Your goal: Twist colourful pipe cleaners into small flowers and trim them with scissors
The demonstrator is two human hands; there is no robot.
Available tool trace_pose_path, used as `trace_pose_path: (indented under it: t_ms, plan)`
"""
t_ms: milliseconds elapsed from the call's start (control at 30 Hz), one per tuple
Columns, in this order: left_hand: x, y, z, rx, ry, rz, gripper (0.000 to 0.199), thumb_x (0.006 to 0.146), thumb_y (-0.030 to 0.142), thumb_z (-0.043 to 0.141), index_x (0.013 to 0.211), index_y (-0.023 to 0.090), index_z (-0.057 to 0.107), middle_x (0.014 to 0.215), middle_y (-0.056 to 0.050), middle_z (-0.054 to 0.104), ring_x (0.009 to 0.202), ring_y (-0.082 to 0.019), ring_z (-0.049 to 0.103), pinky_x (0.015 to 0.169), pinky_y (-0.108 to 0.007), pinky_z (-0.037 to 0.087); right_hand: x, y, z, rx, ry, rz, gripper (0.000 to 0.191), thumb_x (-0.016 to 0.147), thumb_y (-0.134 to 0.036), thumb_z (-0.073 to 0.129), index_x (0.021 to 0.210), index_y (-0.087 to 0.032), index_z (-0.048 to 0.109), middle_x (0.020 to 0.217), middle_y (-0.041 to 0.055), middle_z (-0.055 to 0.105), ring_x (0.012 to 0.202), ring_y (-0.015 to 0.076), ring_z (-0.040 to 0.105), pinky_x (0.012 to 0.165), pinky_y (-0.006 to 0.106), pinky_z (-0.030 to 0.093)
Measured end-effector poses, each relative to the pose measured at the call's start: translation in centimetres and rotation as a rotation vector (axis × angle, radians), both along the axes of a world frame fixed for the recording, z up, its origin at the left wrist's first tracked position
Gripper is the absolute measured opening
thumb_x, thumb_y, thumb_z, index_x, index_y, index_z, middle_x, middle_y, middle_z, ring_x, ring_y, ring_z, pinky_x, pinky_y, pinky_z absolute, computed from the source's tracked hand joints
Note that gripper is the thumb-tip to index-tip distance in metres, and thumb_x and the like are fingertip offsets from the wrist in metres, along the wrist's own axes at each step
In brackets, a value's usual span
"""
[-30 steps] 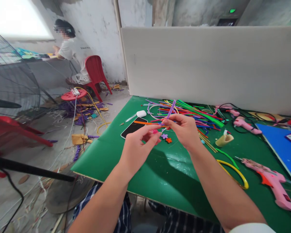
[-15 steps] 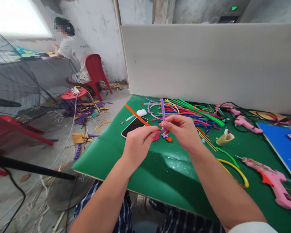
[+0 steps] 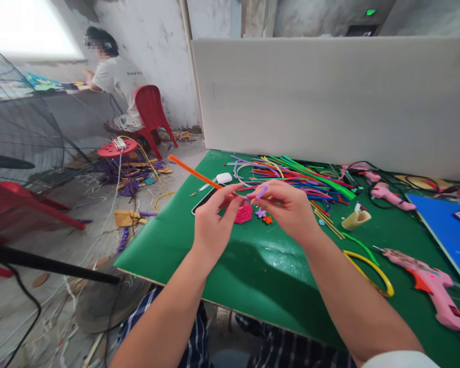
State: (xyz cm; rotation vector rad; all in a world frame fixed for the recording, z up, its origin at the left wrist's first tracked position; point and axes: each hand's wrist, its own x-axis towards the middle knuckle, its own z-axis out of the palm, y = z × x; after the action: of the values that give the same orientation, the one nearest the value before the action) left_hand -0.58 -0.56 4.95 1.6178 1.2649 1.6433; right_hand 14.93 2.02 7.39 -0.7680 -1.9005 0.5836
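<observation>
My left hand (image 3: 214, 222) is closed in a pinch on an orange pipe cleaner (image 3: 191, 171), whose long free end points up and to the left. Close beside it, my right hand (image 3: 289, 207) pinches a purple pipe cleaner (image 3: 262, 192). The fingertips of both hands nearly meet, and how the two stems join between them is partly hidden. Below the fingers lies a flat pink coiled piece (image 3: 244, 213) on the green table (image 3: 168, 240). Next to it are a small purple flower (image 3: 260, 213) and a small orange flower (image 3: 267, 220).
Behind my hands spreads a pile of coloured pipe cleaners (image 3: 310, 176). A phone (image 3: 198, 205) and a white case (image 3: 224, 178) lie at left. To the right are a pink glue gun (image 3: 425, 281), a beige cup (image 3: 355, 220) and a blue board (image 3: 448, 230). A person sits at far left.
The orange pipe cleaner has swung further left and up. The purple one, upright before, is now tipped and mostly covered by my right fingers. More of the pink coil shows.
</observation>
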Motion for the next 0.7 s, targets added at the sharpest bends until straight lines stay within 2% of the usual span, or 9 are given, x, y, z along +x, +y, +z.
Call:
trace_pose_path:
  t_ms: [100, 200, 267, 400, 500, 600, 633, 700]
  plan:
    - [-0.1, 0.24, -0.03, -0.009, -0.248, -0.026, 0.027, 0.076, 0.029, 0.062, 0.102, 0.019, 0.061, 0.086, -0.004, 0.07, 0.077, -0.015, 0.066, 0.071, -0.025, 0.053, -0.04, -0.12, -0.08, 0.183, -0.125, 0.0, 0.01, 0.082, -0.022, 0.057, 0.082, -0.019, 0.066, 0.083, 0.0035, 0.067, 0.078, 0.013, 0.06, 0.07, 0.024, 0.048]
    - [-0.31, 0.48, -0.04, -0.041, -0.315, -0.073, 0.022, 0.073, 0.028, 0.065, 0.092, 0.017, 0.063, 0.083, -0.004, 0.07, 0.071, -0.015, 0.066, 0.064, -0.025, 0.054, -0.22, -0.3, -0.06, 0.22, -0.223, 0.05, 0.014, 0.084, -0.023, 0.054, 0.085, -0.018, 0.067, 0.087, 0.0052, 0.067, 0.08, 0.0136, 0.061, 0.072, 0.024, 0.047]
    - [-0.37, 0.56, -0.06, -0.065, -0.321, -0.081, 0.017, 0.072, 0.027, 0.066, 0.086, 0.017, 0.065, 0.08, -0.004, 0.07, 0.067, -0.015, 0.066, 0.059, -0.024, 0.054, -0.33, -0.41, 0.01, 0.15, -0.255, 0.087, 0.014, 0.083, -0.024, 0.055, 0.084, -0.018, 0.067, 0.084, 0.0042, 0.069, 0.077, 0.0133, 0.062, 0.07, 0.024, 0.047]
    - [-0.28, 0.49, -0.06, -0.064, -0.358, -0.103, 0.015, 0.072, 0.025, 0.067, 0.085, 0.018, 0.065, 0.081, -0.003, 0.07, 0.067, -0.015, 0.067, 0.064, -0.025, 0.055, -0.2, -0.37, 0.11, -0.102, -0.234, 0.209, 0.012, 0.081, -0.023, 0.058, 0.086, -0.019, 0.069, 0.081, 0.0015, 0.07, 0.074, 0.0121, 0.063, 0.068, 0.022, 0.048]
    - [-0.31, 0.46, 0.01, -0.051, -0.401, -0.125, 0.028, 0.074, 0.029, 0.065, 0.101, 0.02, 0.06, 0.085, -0.003, 0.07, 0.069, -0.015, 0.067, 0.066, -0.027, 0.055, 0.13, -0.21, 0.14, -0.221, -0.183, 0.292, 0.015, 0.079, -0.021, 0.059, 0.09, -0.02, 0.069, 0.081, 0.001, 0.071, 0.073, 0.0122, 0.064, 0.067, 0.022, 0.05]
    - [-0.57, 0.6, 0.04, -0.015, -0.511, -0.086, 0.051, 0.074, 0.033, 0.065, 0.12, 0.027, 0.044, 0.09, -0.001, 0.069, 0.073, -0.015, 0.067, 0.068, -0.027, 0.055, 0.36, -0.14, 0.27, -0.329, -0.077, 0.279, 0.015, 0.078, -0.024, 0.06, 0.087, -0.019, 0.071, 0.075, 0.0009, 0.07, 0.065, 0.0118, 0.063, 0.061, 0.023, 0.051]
    - [-0.66, 0.66, 0.02, -0.042, -0.544, -0.103, 0.054, 0.073, 0.034, 0.066, 0.121, 0.026, 0.043, 0.09, -0.001, 0.069, 0.073, -0.014, 0.067, 0.068, -0.027, 0.055, 0.38, -0.13, 0.31, -0.356, -0.036, 0.266, 0.016, 0.077, -0.026, 0.061, 0.087, -0.018, 0.071, 0.074, 0.0011, 0.069, 0.064, 0.0118, 0.063, 0.06, 0.023, 0.051]
    - [-0.76, 0.77, -0.09, -0.149, -0.577, -0.189, 0.046, 0.071, 0.035, 0.067, 0.112, 0.02, 0.052, 0.087, -0.003, 0.069, 0.071, -0.015, 0.067, 0.065, -0.026, 0.054, 0.36, -0.08, 0.35, -0.395, 0.027, 0.262, 0.017, 0.077, -0.03, 0.061, 0.087, -0.019, 0.071, 0.076, 0.0016, 0.069, 0.066, 0.012, 0.063, 0.061, 0.024, 0.051]
